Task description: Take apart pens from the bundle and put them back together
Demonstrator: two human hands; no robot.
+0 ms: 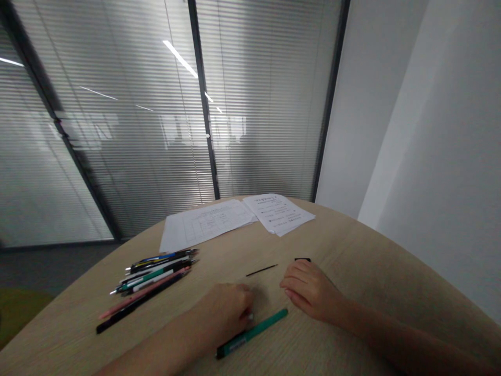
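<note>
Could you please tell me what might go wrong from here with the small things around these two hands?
The thin, dark, straight rod lies loose on the pale wood-grained table, so a brush from either hand could roll it away.
The slim green pen with a black end lies close by the left hand and might get nudged.
The small black object is partly hidden behind the right hand, so it could be knocked unnoticed.

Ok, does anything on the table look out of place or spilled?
Slightly: a thin dark stick, possibly a pen refill, lies alone beyond the left hand, apart from the pen pile. The papers near the far edge sit askew to each other. I see no spill.
</note>
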